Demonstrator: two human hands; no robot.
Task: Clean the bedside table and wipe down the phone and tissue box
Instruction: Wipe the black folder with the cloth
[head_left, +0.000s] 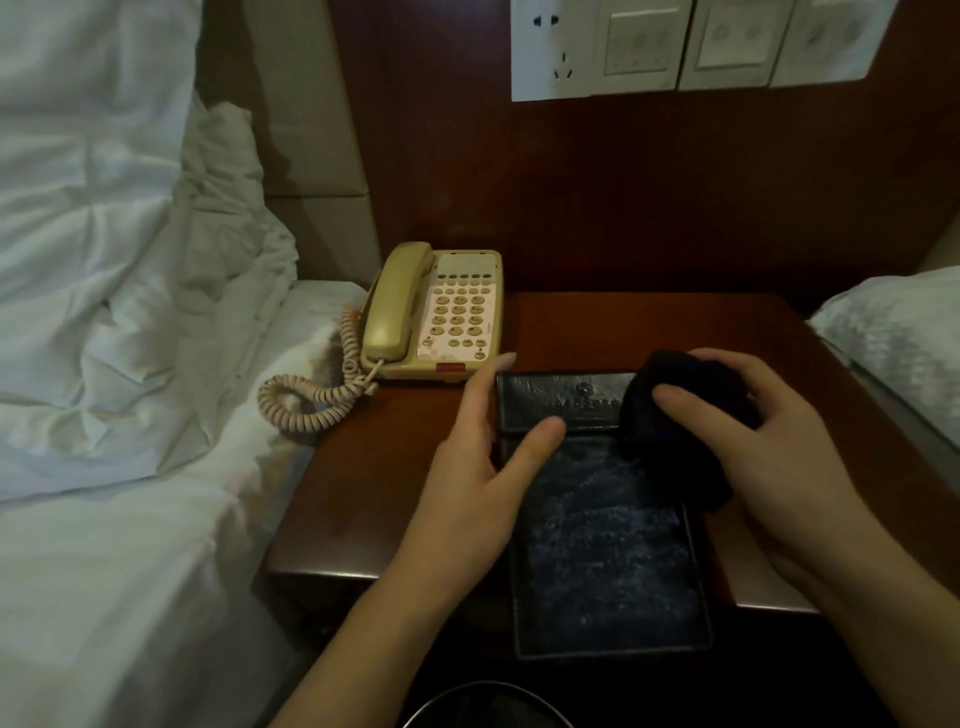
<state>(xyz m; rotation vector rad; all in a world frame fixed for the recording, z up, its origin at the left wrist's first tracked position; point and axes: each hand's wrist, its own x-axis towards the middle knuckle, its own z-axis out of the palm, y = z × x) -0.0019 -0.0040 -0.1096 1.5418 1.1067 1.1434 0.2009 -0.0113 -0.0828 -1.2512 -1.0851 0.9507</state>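
A black leather tissue box (597, 545) lies on the reddish wooden bedside table (395, 467), its near end hanging over the front edge. Its dusty felt underside faces up. My left hand (483, 467) grips the box's left edge, thumb on top. My right hand (769, 441) holds a bunched dark cloth (670, 436) against the box's far right corner. A beige corded phone (436, 312) sits at the table's back left, handset in its cradle, with the coiled cord (306, 400) trailing toward the bed.
A bed with rumpled white bedding (114, 312) adjoins the table on the left. Another white-covered bed (898, 338) is at the right. White sockets and switches (649, 47) are on the wooden wall panel. A dark round rim (488, 701) shows below the table's front.
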